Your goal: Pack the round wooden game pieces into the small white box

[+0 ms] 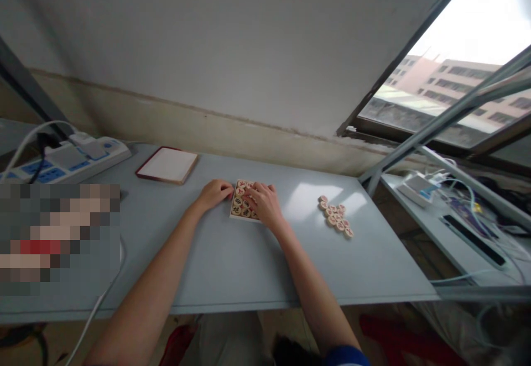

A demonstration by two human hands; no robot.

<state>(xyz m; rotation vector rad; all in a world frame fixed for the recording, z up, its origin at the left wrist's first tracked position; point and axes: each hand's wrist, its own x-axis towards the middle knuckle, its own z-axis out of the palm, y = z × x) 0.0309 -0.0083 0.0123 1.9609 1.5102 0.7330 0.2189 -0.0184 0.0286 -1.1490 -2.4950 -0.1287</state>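
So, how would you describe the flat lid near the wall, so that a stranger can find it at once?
Start from the grey table and go to its far left, by the white power strip. Just right of that strip lies the lid, left of the tray of chess pieces that both hands touch. Unlike that tray, it is a plain white square with a dark red edge and holds nothing.

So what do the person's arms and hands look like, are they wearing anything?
Both forearms are bare, and the left hand and right hand wear no gloves. No rings or watch can be made out. A bit of blue sleeve shows on the right arm at the bottom edge of the picture.
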